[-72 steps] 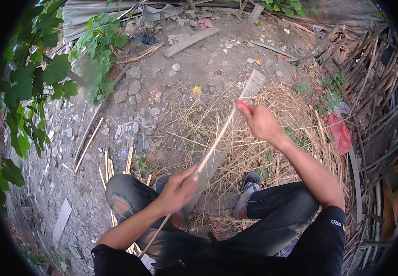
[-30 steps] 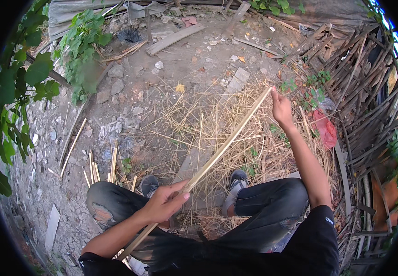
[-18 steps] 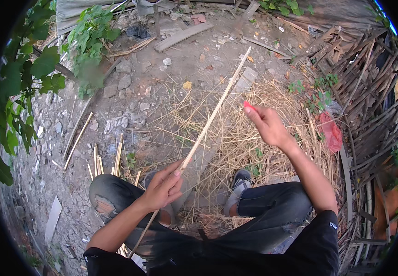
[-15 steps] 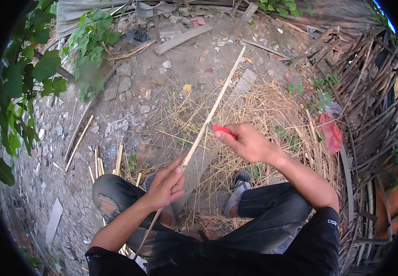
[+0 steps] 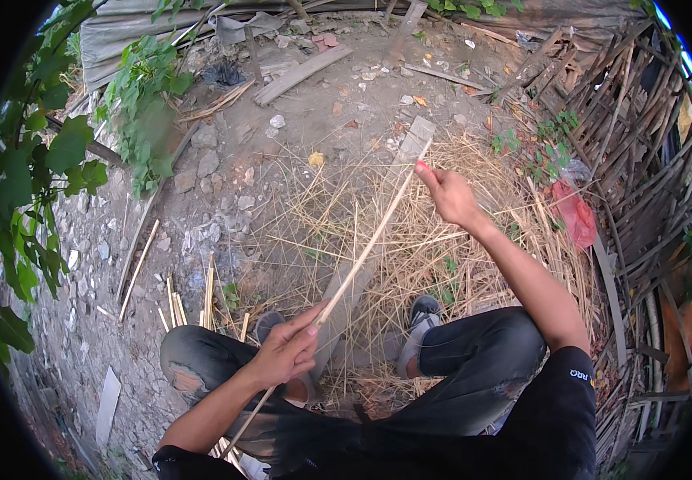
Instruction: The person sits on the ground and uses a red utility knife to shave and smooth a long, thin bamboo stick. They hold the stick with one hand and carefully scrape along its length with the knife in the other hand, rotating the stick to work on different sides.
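A long, pale bamboo strip [image 5: 370, 242] slants from beside my lap up to the far right. My left hand [image 5: 286, 352] is closed around its lower part, above my left knee. Below that grip the strip's thin tail runs down over my thigh. My right hand [image 5: 447, 192] is stretched forward, pinched at the strip's far end. Between its thumb and fingers shows a bit of a small red tool [image 5: 422, 166], pressed against or right beside the strip; most of it is hidden by the fingers. Whether it has a blade cannot be made out.
Thin shavings [image 5: 474, 208] litter the ground ahead and right. Several cut strips [image 5: 210, 292] stand by my left knee. A stick pile [image 5: 626, 152] rises at the right, near a red plastic bag [image 5: 574, 214]. Leafy vines [image 5: 70, 148] hang at the left. A plank [image 5: 302, 74] lies at the back.
My right hand has slid forward along the strip with the red tool, from its middle to its far end. My left hand keeps its grip. The whole view has shifted slightly.
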`<control>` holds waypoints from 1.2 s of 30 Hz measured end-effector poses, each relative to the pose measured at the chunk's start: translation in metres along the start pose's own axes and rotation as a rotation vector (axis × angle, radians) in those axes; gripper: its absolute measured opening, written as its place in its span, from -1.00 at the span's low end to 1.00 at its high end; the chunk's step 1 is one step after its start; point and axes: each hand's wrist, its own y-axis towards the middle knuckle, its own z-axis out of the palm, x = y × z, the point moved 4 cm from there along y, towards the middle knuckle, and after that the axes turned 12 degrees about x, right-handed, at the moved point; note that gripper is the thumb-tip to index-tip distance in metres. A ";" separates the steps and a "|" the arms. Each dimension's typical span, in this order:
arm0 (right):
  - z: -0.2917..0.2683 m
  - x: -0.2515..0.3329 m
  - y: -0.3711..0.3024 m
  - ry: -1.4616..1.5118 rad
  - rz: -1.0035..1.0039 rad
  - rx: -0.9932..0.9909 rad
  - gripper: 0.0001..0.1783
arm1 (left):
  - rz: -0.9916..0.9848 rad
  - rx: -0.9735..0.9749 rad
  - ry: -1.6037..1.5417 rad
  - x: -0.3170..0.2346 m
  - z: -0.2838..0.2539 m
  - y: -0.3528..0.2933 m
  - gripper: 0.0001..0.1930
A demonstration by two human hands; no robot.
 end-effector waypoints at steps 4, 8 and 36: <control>-0.052 -0.121 0.005 0.199 0.273 -0.329 -0.13 | 0.034 0.201 0.188 0.001 0.009 0.000 -0.44; -0.057 -0.108 -0.016 0.245 0.062 -0.465 -0.20 | 0.045 -0.005 0.502 -0.004 0.005 -0.002 -0.40; 0.048 0.078 -0.052 -0.167 -0.358 0.098 -0.33 | 0.130 -0.369 0.572 -0.036 -0.003 0.022 -0.36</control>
